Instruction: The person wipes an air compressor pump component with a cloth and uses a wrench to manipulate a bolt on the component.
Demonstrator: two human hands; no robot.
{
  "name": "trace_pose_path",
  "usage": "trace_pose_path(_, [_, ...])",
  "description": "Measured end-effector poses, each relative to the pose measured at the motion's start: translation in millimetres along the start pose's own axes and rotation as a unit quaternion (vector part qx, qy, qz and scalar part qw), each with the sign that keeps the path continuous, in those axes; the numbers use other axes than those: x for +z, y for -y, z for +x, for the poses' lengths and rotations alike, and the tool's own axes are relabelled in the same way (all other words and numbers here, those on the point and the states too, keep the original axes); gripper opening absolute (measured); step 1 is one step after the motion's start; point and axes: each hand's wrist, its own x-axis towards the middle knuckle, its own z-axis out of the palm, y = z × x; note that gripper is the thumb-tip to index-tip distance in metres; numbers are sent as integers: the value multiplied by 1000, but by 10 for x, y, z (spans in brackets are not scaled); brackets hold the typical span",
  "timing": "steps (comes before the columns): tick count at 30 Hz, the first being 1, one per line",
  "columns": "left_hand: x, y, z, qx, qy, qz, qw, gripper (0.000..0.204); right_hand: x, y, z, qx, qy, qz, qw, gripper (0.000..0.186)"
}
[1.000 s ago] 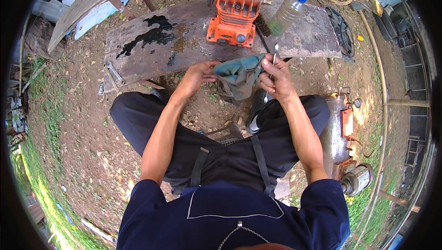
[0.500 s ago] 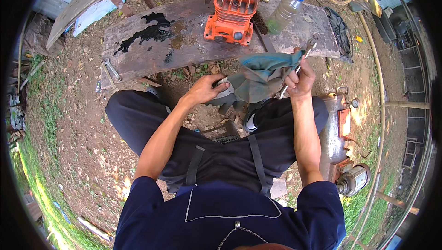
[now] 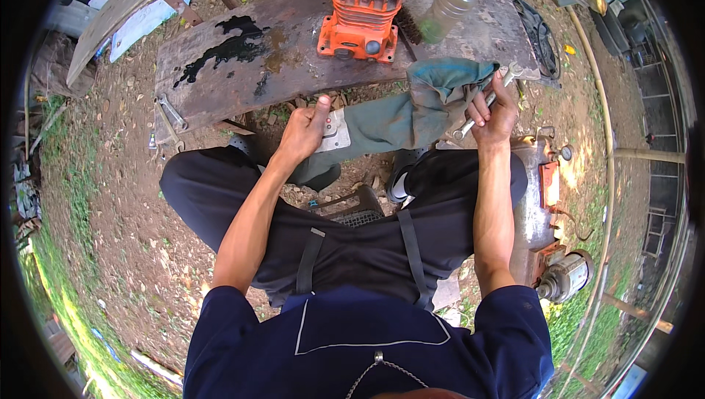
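A worn dark-green cloth (image 3: 378,121) stretches between my hands above my knees, bunched toward its right end. My left hand (image 3: 302,133) is closed on its left end, thumb up. Beside those fingers is a flat light-grey piece (image 3: 336,133) with dark marks; whether it is a separate plate or a patch on the cloth, I cannot tell. My right hand (image 3: 494,114) grips the cloth's bunched end together with a metal wrench (image 3: 464,129), which slants across the fingers. Beyond the cloth, an orange finned compressor pump head (image 3: 361,13) stands on a wooden bench (image 3: 301,80).
Dark oil (image 3: 224,50) stains the bench's left part. Two wrenches (image 3: 173,114) lie at its left end. A blue-capped plastic bottle (image 3: 449,6) stands right of the pump, near a brush (image 3: 408,26). A tank with a motor (image 3: 565,276) sits by my right knee.
My left hand has moved left and the cloth is now spread out longer between my hands. My right hand has shifted slightly right, still with the wrench. The view has moved a little.
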Motion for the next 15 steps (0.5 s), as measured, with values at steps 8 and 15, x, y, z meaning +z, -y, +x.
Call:
trace_pose_path(8, [67,-78,-34,169,37,63,983,77,300,-360,-138,77,88,-74,990,12])
trace_pose_path(15, [7,-464,-88,287,62,-148,944,44,444,-682,-243,198,147,-163,955,15])
